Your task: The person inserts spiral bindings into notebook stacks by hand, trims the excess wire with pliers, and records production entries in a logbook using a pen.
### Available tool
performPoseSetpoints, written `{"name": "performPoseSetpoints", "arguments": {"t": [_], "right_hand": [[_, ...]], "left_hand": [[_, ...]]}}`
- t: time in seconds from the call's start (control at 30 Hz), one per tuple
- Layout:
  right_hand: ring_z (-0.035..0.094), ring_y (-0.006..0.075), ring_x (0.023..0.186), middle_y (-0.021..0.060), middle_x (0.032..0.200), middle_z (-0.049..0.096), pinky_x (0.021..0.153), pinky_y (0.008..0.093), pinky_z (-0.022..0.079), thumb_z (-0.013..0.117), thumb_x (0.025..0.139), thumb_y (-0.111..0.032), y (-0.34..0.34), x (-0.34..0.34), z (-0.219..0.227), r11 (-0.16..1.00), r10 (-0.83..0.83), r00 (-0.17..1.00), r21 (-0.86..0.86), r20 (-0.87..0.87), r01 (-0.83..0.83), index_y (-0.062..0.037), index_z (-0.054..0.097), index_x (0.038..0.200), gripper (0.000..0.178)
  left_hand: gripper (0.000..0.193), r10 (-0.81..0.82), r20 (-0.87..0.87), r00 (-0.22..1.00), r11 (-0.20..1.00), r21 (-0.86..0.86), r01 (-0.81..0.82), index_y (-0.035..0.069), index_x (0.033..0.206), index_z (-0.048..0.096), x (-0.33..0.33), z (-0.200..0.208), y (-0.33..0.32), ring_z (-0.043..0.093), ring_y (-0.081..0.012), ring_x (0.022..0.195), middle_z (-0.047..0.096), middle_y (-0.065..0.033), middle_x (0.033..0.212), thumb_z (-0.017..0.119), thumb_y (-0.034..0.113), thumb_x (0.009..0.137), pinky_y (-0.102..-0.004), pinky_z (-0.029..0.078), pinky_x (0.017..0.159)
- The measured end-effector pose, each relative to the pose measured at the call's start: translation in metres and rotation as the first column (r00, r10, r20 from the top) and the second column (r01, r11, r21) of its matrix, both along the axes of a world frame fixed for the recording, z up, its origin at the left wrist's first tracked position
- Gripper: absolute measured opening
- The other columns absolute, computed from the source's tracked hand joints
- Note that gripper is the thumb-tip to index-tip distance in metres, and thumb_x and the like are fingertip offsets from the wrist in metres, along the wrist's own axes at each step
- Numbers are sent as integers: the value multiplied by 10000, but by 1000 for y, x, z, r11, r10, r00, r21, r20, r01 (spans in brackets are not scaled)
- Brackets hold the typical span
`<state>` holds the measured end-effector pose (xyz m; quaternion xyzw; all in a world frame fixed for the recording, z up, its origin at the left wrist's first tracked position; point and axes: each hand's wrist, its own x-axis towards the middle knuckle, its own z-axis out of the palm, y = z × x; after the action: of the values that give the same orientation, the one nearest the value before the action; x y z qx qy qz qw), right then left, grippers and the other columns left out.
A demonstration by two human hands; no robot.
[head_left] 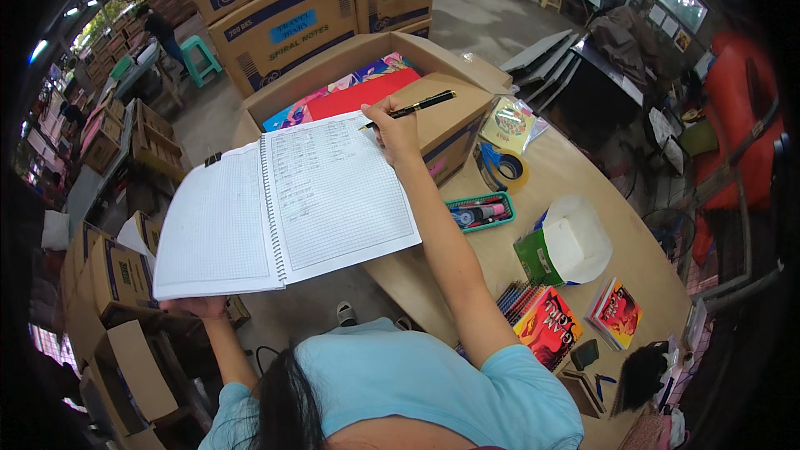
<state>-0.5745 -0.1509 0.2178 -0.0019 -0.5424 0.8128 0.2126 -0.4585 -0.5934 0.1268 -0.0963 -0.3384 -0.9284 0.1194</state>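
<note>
A wide spiral notebook lies open in front of me, with grid pages and handwriting on the upper part of its right page. Beneath its lower left corner, my left hand supports it, the fingers mostly hidden under the pages. My right hand is at the upper right edge of the right page, closed around a black pen with gold trim. The pen slants, its gold tip toward the page. A black binder clip grips the top of the left page. Behind the notebook, an opened carton contains red and colourfully printed items.
On the wooden table to the right are a green pen tray, tape rolls, a cut-open carton container and small spiral notebooks. Stacked cartons rise behind. More boxes stand at left. A person is far left.
</note>
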Motion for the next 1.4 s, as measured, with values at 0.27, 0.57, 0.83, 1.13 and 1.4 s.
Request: {"name": "performPoseSetpoints", "arguments": {"t": [0.27, 0.57, 0.83, 1.13, 1.4], "right_hand": [[347, 46, 441, -37, 543, 421, 403, 223, 266, 732, 767, -99, 1, 4, 2, 999, 23, 999, -40, 27, -22, -110, 424, 616, 343], [322, 36, 383, -38, 515, 421, 357, 215, 233, 731, 768, -95, 1, 4, 1, 997, 51, 998, -51, 24, -50, -123, 415, 615, 352], [324, 38, 403, -48, 523, 397, 370, 218, 218, 735, 775, -113, -1, -2, -4, 999, 36, 999, -9, 10, -36, -130, 410, 624, 359], [337, 32, 412, -45, 541, 411, 377, 204, 242, 735, 780, -115, -2, 12, 5, 999, -7, 1000, -49, 7, 8, -119, 426, 637, 341], [341, 21, 401, -49, 531, 422, 365, 184, 224, 707, 841, -216, -2, 1, 14, 994, 18, 1000, -110, 4, -17, -82, 514, 693, 278]], "left_hand": [[638, -70, -281, 957, 785, -608, -121, 77, 1383, 367, 53, 6, 86, 407, -273, 1265, 442, -134, 1350, 651, 323, 867, -427, 304, 1064], [353, 412, 35, 911, 667, -692, -275, -113, 1110, 538, 73, 43, 182, 552, -205, 979, 583, -153, 1102, 672, 93, 855, -325, 431, 896], [315, 450, 48, 892, 499, -842, -207, -109, 1071, 574, 67, 28, 181, 575, -204, 923, 619, -142, 1035, 655, 113, 863, -304, 452, 844], [377, 394, 348, 851, 483, -866, 131, -107, 1148, 553, 62, 51, 190, 566, -234, 967, 625, -146, 1076, 568, 195, 922, -336, 432, 884], [377, 385, 280, 879, 556, -831, 21, -108, 1155, 548, 51, 72, 188, 552, -229, 1028, 600, -148, 1141, 515, 200, 939, -328, 417, 904]]}}
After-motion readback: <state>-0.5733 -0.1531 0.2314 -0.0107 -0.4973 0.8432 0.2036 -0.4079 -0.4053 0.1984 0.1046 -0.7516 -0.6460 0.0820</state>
